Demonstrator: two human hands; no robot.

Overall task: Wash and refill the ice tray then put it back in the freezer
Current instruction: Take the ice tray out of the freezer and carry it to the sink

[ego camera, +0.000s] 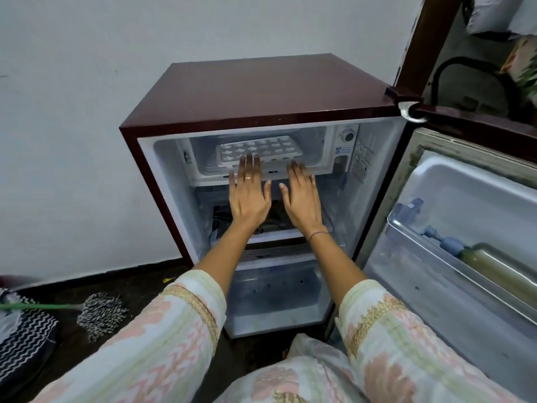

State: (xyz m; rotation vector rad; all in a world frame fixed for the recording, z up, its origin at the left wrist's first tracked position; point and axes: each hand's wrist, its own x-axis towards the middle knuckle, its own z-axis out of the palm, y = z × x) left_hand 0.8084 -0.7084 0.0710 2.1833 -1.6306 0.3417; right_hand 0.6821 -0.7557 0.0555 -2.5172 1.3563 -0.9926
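Pale patterned sleeves (pixel 162 324) with gold trim, a ring (pixel 248 178) on the left hand (pixel 249 196), a thin bracelet (pixel 319 234).

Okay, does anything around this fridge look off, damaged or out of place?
The ice tray sits slightly askew in the freezer compartment, with both open hands, left hand and right hand, in front of it. The door has a grimy, worn seal. A mop lies on the floor. No spill shows.

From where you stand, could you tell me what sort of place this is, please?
Probably a room in a home, on the floor in front of a small fridge with its door open. An ice tray sits in the freezer, a bottle lies in the door shelf, and a mop rests nearby.
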